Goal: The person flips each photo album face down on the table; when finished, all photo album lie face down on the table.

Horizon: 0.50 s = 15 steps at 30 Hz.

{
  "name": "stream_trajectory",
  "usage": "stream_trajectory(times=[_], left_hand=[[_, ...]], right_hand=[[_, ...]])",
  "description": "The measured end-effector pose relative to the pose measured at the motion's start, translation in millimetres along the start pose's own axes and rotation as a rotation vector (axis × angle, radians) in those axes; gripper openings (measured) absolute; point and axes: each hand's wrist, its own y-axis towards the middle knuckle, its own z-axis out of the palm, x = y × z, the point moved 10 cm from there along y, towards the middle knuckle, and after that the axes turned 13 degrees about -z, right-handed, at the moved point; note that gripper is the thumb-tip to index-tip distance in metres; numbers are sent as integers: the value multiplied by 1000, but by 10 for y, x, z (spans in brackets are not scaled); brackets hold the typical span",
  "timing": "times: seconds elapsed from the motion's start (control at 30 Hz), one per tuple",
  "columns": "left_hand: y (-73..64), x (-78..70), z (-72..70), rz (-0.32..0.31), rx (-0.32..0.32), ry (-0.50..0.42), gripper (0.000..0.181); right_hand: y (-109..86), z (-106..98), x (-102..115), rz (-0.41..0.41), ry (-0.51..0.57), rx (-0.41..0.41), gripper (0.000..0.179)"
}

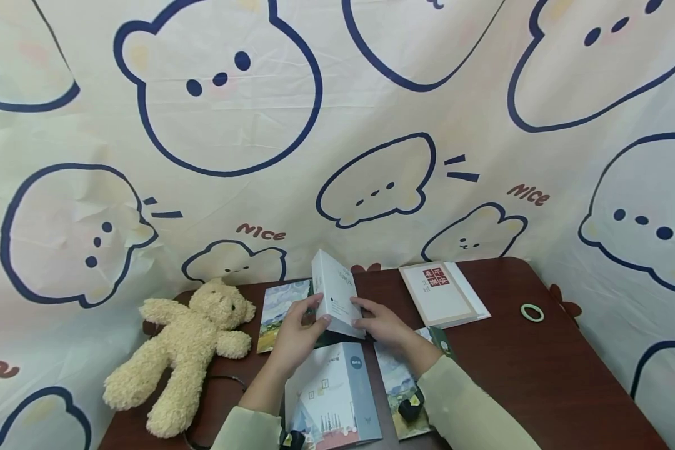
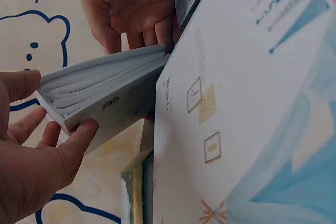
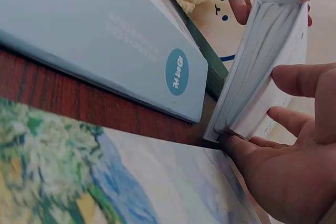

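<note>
A white hardcover book [image 1: 335, 290] stands tilted between both hands near the back of the table. My left hand [image 1: 299, 328] grips its left end, thumb on one cover and fingers on the other side. At the opposite end, my right hand [image 1: 390, 322] holds the book between thumb and fingers. Slightly fanned page edges [image 2: 105, 74] show in the left wrist view. Just in front lies a thick white book [image 1: 329, 387] with a pale blue spine [image 3: 173, 93] and round label. Painted-landscape books [image 1: 281, 312] lie on both sides, the right one partly under my right forearm.
A cream plush bear [image 1: 202, 350] lies at the left, with a thin dark cable [image 1: 227, 377] beside it. At the back right lies a white book with a red square [image 1: 439, 290]. A pale green ring [image 1: 532, 312] rests on the brown table [image 1: 540, 381]. A printed cloth hangs behind.
</note>
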Motion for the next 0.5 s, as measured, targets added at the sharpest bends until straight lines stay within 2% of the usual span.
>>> stream_trajectory(times=[0.23, 0.5], left_hand=[[0, -75, 1, 18, -1, 13, 50], [-31, -192, 11, 39, -2, 33, 50]], right_hand=[[0, 74, 27, -32, 77, 25, 61], [26, 135, 30, -40, 102, 33, 60]])
